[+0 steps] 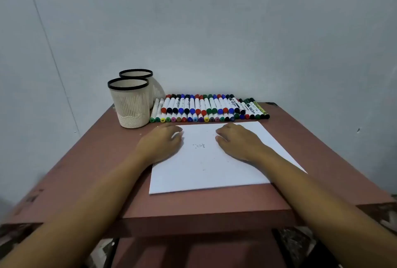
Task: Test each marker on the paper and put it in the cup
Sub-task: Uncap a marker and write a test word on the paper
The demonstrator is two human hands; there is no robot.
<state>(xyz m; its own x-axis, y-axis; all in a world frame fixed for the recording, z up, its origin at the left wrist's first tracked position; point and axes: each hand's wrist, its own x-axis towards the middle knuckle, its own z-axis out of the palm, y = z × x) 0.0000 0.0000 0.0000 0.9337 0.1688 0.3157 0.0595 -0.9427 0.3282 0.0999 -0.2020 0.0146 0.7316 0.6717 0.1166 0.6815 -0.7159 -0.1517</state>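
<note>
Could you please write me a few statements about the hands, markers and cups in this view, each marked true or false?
1. The left hand and the right hand both rest on the white sheet of paper. True.
2. The capped markers stand inside a cup. False: they lie in rows on the reddish-brown table, beyond the paper.
3. Only one cup is present. False: the near cup and the far cup, both cream slotted plastic with black rims, stand one behind the other.
4. Both cups stand left of the markers. True.
</note>
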